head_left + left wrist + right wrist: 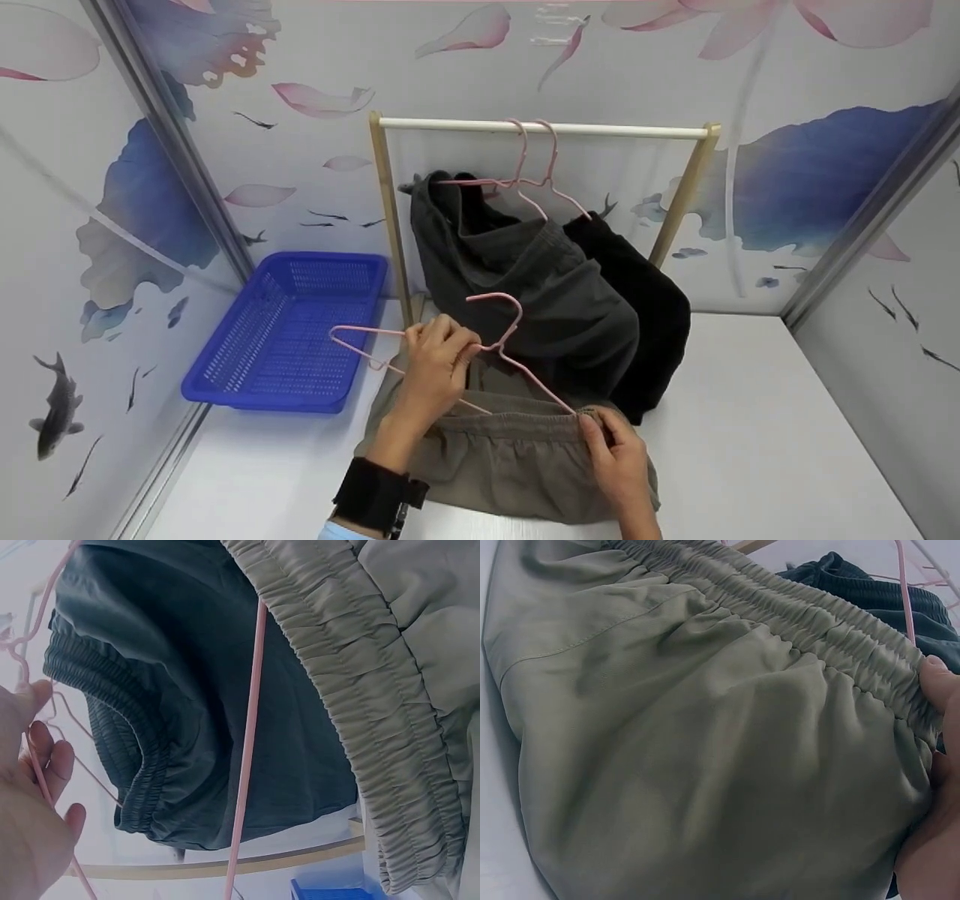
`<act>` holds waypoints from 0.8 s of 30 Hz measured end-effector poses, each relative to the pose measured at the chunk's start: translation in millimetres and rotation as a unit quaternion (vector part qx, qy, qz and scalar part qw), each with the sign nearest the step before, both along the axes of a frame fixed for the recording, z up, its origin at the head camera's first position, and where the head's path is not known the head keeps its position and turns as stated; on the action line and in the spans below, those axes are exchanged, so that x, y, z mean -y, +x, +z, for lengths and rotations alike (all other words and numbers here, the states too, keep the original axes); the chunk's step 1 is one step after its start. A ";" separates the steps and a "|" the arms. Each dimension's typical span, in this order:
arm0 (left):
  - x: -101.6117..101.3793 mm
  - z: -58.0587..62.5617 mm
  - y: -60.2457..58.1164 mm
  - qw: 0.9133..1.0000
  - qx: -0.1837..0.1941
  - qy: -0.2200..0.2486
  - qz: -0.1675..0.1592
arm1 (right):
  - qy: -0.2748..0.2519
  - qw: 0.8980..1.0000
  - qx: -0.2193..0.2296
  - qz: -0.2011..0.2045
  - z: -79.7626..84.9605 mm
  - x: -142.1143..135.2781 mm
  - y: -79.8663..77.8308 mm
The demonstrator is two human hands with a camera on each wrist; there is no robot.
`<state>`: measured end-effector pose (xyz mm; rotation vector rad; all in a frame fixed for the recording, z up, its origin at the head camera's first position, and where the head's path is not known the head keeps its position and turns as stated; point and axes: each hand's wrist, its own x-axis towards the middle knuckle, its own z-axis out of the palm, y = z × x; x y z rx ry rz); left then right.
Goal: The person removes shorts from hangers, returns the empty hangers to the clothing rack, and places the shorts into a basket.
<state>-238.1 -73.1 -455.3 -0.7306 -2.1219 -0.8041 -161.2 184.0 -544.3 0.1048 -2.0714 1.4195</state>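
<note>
My left hand (439, 367) grips a pink clothes hanger (536, 382) near its neck, the hook pointing up. Below it lie olive-grey trousers (517, 472) with a gathered elastic waistband (352, 712). At the waistband's right end my right hand (619, 454) pinches the fabric between thumb and fingers. The hanger's right corner reaches into the waistband beside that hand, while its left corner sticks out above the cloth. In the right wrist view the thumb (937, 682) presses on the waistband's edge. The trousers' lower part is out of sight.
Behind stands a clothes rack (615, 131) with a white bar and wooden legs. Dark grey trousers (525, 277) and a black garment (645, 300) hang there on pink hangers. A blue plastic basket (345, 375) sits on the white table (757, 435) at left. Patterned panels enclose the table.
</note>
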 end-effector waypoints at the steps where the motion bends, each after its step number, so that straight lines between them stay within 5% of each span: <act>1: -0.1 0.4 0.4 1.000 0.000 -0.004 0.005 | 0.000 1.000 0.005 -0.001 -0.1 -0.3 0.4; 9: -3.3 1.0 4.4 0.999 0.017 -0.034 -0.006 | 0.006 1.000 0.022 0.001 2.6 1.7 2.4; 24: -2.7 3.4 1.1 1.000 -0.005 0.002 0.009 | -0.020 0.999 0.040 0.020 -2.2 -5.3 3.0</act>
